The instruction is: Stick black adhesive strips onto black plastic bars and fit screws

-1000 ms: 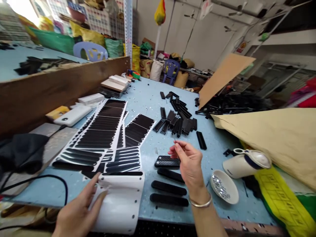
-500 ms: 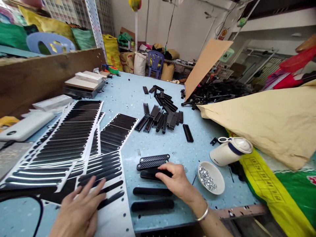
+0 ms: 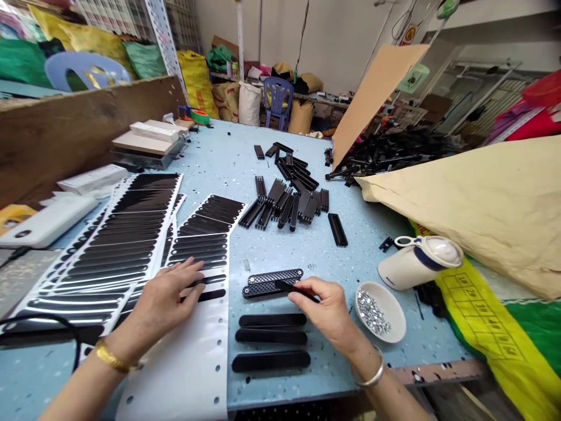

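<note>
My left hand (image 3: pixel 169 295) lies over a white backing sheet (image 3: pixel 193 362) of black strip-shaped stickers (image 3: pixel 199 250). Its fingers are stretched out near the lowest stickers, thumb apart. Between the thumb and fingers of my right hand (image 3: pixel 326 307) is a slim black piece (image 3: pixel 287 286), tilted and partly hidden. Its tip overlaps two long black textured handle-like pieces (image 3: pixel 274 282) with rounded ends and silvery screws. Below them, three smooth black strip-shaped pieces (image 3: pixel 272 336) lie side by side on the blue table (image 3: pixel 263 392).
A white bowl of small silvery parts (image 3: pixel 380 313) and a white lidded cup (image 3: pixel 416 263) stand to the right. Several black slotted pieces (image 3: pixel 284 199) are heaped farther back. More sticker sheets (image 3: pixel 127 234), a white power bank (image 3: pixel 48 219) and a black cable (image 3: pixel 52 318) lie left.
My right hand has let go of a smooth black piece above the other two and now holds a slim black one. My left hand has moved up and right, and the sticker sheet has shifted.
</note>
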Action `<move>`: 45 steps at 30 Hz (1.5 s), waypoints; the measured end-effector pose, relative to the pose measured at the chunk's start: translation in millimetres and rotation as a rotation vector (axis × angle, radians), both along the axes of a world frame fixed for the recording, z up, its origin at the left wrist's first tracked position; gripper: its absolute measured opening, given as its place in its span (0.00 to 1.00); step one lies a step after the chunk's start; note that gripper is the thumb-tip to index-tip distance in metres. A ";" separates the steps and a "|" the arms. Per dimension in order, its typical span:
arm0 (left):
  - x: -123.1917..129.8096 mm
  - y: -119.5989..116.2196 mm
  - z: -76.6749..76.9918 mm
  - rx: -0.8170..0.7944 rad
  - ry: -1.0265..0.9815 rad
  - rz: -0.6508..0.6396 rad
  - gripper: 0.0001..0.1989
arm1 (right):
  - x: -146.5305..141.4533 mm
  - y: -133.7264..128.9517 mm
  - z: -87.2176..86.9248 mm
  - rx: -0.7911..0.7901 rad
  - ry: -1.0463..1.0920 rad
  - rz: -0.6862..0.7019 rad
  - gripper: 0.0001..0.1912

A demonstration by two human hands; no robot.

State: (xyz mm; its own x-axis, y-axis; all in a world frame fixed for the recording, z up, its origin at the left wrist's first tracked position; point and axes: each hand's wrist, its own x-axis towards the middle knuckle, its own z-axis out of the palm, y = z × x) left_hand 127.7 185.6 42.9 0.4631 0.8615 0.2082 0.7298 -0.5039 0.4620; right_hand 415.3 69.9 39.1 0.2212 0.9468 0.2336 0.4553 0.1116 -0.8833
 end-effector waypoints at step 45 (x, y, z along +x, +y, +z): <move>71.5 -22.8 -11.7 -0.501 -0.067 -0.150 0.13 | 28.4 3.3 -10.6 -0.022 -0.240 0.171 0.06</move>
